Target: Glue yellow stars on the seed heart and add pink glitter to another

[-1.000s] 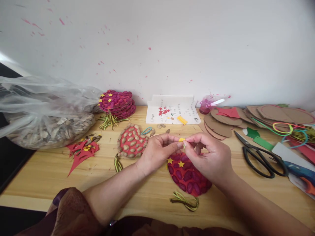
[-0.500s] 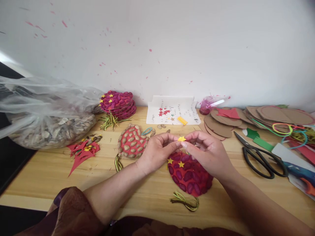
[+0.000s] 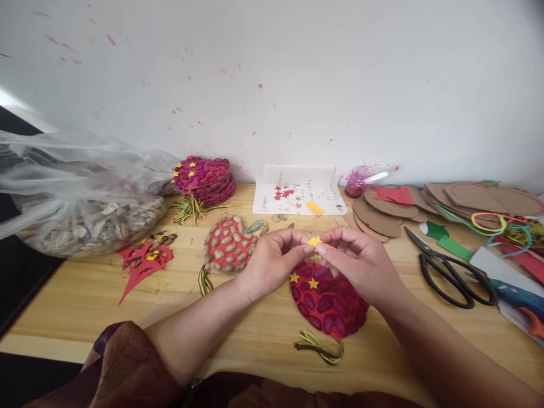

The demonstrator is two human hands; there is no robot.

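Nearest me, a looped bundle of cord (image 3: 334,357) lies on the wooden table (image 3: 250,340). Just beyond it I see a red piece (image 3: 327,303) covered in purple lumps, with two yellow stars (image 3: 313,283) showing. Above its far edge, I have the left hand (image 3: 270,258) and right hand (image 3: 361,260) narrowed, fingertips together, pinching one small yellow star (image 3: 315,242) between them. Open black scissors (image 3: 425,247) rest to the right; a peanut-covered heart (image 3: 227,243) lies left. Farther off, a white sheet (image 3: 308,173) bearing red stars (image 3: 284,193) sits by the spattered wall (image 3: 297,73).
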